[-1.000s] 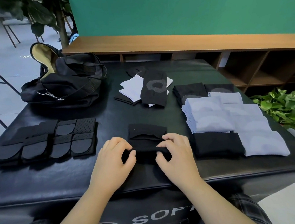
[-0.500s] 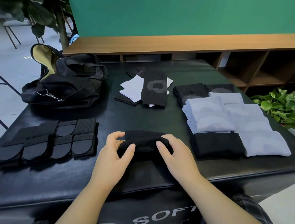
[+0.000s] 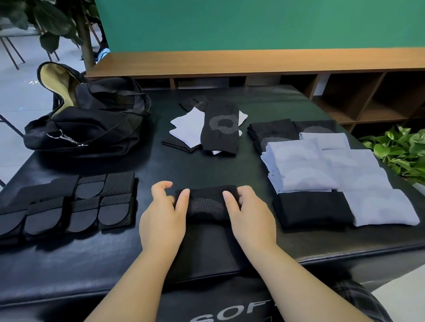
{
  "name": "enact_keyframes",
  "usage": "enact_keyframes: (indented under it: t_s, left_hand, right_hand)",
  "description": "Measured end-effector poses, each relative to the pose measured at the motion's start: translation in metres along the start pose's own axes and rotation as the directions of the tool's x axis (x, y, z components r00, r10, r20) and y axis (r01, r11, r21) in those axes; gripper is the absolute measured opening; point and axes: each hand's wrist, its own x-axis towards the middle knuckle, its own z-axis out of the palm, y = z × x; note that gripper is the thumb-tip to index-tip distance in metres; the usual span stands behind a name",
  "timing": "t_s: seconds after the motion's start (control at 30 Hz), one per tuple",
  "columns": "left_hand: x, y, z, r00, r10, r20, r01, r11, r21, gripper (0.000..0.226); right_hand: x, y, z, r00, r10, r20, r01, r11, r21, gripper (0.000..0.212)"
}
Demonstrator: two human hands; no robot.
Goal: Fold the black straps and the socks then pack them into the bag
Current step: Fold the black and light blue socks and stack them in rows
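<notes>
Your left hand (image 3: 161,220) and right hand (image 3: 249,215) pinch the ends of a folded black sock (image 3: 206,203) on the counter (image 3: 207,169) — fingers (image 3: 182,199) curled over its top, the sock lying between both sets of fingers.

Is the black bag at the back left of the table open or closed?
Open. The black bag has its flap turned up at the left end, showing the yellowish lining. What is inside cannot be seen.
</notes>
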Motion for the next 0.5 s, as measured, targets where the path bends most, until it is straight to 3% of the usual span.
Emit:
enact_keyframes:
  t_s: [0.17,0.3,0.5]
  left_hand:
    - [0.0034,0.0025,0.0027,0.998,0.012,-0.061,-0.005,0.993,0.119,0.041]
    - [0.0021,0.0004,0.0028,0.991,0.056,-0.120,-0.047,0.996,0.074,0.039]
    - [-0.0029,-0.0007,-0.0042,0.994,0.111,-0.015,-0.109,0.989,0.103,0.039]
  right_hand:
    - [0.0032,0.0001,0.0046,0.999,-0.010,-0.045,0.006,0.996,-0.091,0.030]
    - [0.0036,0.0001,0.0052,0.997,-0.003,-0.073,-0.001,0.999,-0.049,0.026]
    - [-0.0026,0.0020,0.0031,0.996,-0.037,-0.087,0.035,0.999,-0.023,0.033]
